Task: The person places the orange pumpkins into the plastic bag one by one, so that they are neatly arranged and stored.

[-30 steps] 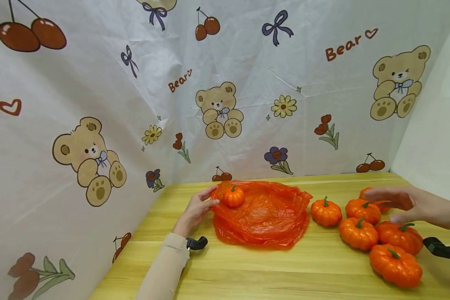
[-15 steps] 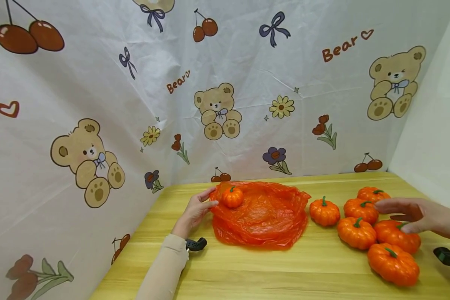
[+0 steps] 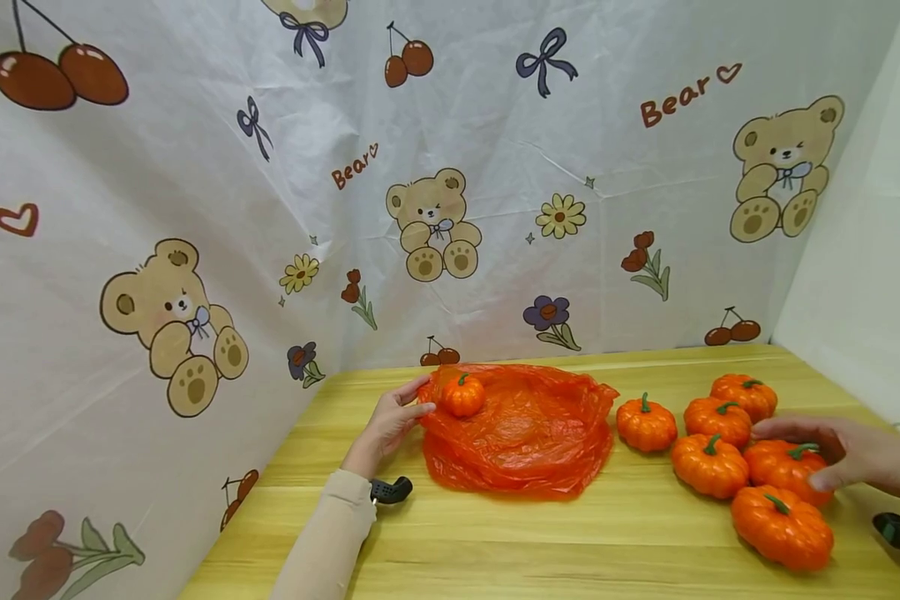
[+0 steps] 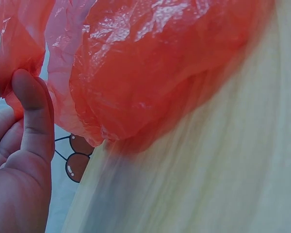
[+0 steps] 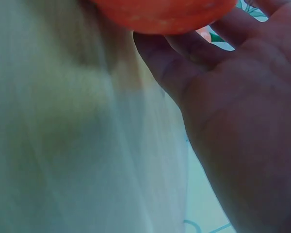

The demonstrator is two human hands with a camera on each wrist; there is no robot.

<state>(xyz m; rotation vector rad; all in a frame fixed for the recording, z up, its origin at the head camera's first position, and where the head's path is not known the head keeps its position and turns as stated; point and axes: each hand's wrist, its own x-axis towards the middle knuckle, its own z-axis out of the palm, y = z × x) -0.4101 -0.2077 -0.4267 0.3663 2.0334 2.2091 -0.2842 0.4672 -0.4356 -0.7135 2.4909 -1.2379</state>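
The right hand [image 3: 866,454] has come lower, thumb and fingers apart around 1 pumpkin [image 3: 783,471] of 6 on the table [image 3: 532,550]. The left hand [image 3: 390,421] pinches the red bag [image 3: 521,446], 1 small pumpkin [image 3: 463,397] inside.

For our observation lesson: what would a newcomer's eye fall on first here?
Probably the crinkled red bag mid-table, its edge pinched by the left hand, a pumpkin showing at its left. Next, glossy orange pumpkins right of the bag, the right hand curved about one. Printed bears decorate the backdrop behind.
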